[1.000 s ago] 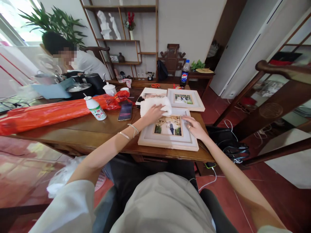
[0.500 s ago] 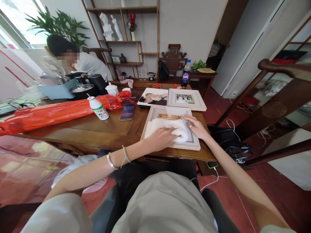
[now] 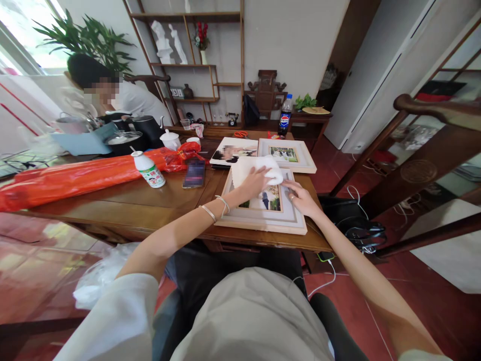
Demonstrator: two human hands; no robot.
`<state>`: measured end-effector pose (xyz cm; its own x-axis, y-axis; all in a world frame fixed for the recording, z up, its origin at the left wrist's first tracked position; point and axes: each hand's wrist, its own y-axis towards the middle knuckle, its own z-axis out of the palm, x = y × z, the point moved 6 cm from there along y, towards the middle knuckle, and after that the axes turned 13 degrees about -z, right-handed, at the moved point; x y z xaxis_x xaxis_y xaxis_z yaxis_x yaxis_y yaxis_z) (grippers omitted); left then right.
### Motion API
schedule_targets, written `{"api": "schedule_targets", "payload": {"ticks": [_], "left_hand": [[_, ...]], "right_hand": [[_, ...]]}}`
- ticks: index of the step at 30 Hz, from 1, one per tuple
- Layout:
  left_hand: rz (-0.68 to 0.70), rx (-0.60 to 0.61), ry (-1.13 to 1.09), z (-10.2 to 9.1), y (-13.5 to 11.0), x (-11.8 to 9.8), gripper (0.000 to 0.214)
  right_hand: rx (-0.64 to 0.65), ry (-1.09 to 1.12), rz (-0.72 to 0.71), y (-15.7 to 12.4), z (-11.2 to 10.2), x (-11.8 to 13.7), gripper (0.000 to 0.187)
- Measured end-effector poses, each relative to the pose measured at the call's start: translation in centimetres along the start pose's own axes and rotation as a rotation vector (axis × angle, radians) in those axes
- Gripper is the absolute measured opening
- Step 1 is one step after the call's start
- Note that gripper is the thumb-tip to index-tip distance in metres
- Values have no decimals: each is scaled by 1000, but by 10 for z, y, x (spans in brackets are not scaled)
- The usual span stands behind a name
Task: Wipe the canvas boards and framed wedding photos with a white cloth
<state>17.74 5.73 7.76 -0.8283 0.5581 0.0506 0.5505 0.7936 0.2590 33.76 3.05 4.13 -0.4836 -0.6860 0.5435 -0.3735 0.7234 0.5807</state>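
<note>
My left hand (image 3: 254, 183) presses on a folded white cloth (image 3: 244, 168), its fingers closed over the near part of it. The cloth covers the far part of a pale picture frame (image 3: 259, 224) lying flat on the table. Below the cloth, part of the framed photo (image 3: 271, 199) shows. My right hand (image 3: 303, 199) rests on the frame's right border with its fingers stretched out, a ring on one of them. Behind lie a second pale frame (image 3: 310, 163) and an unframed photo panel (image 3: 221, 159), partly hidden by the cloth.
On the wooden table (image 3: 176, 208) stand a white bottle (image 3: 150, 170), a phone (image 3: 194, 174), a long red-wrapped bundle (image 3: 86, 175), a white lidded pot (image 3: 170, 140), orange scissors (image 3: 241, 134) and a cola bottle (image 3: 285, 116). Another person (image 3: 139, 103) bends over at the far left.
My left hand has pushed the white cloth away from me, from the near part of the frame to its far edge, uncovering the photo's lower part. My right hand stays on the right border.
</note>
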Motion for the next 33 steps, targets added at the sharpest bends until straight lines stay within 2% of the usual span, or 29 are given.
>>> {"api": "schedule_targets", "payload": {"ticks": [4, 9, 12, 15, 20, 24, 27, 30, 33], "left_hand": [[31, 76, 17, -9, -19, -19, 30], [133, 194, 26, -42, -77, -52, 28], [273, 145, -28, -62, -109, -79, 23], [297, 68, -34, -67, -118, -95, 23], [152, 83, 69, -44, -95, -87, 30], [19, 149, 154, -25, -71, -64, 37], [-77, 157, 206, -18, -49, -45, 41], [-99, 95, 211, -19, -23, -36, 42], [-60, -12, 179, -26, 2, -38, 40]], "right_hand": [[-7, -13, -12, 0, 0, -2, 48], [13, 4, -25, 0, -1, 4, 50], [21, 1, 3, 0, -2, 7, 52], [25, 8, 17, 0, -3, 9, 52], [24, 21, -7, 1, -4, 7, 54], [7, 26, -24, 0, -2, 1, 50], [-14, 14, -34, -1, 0, -3, 50], [-11, -16, -34, -1, 0, -4, 48], [-8, -44, -30, -1, 0, -4, 44]]}}
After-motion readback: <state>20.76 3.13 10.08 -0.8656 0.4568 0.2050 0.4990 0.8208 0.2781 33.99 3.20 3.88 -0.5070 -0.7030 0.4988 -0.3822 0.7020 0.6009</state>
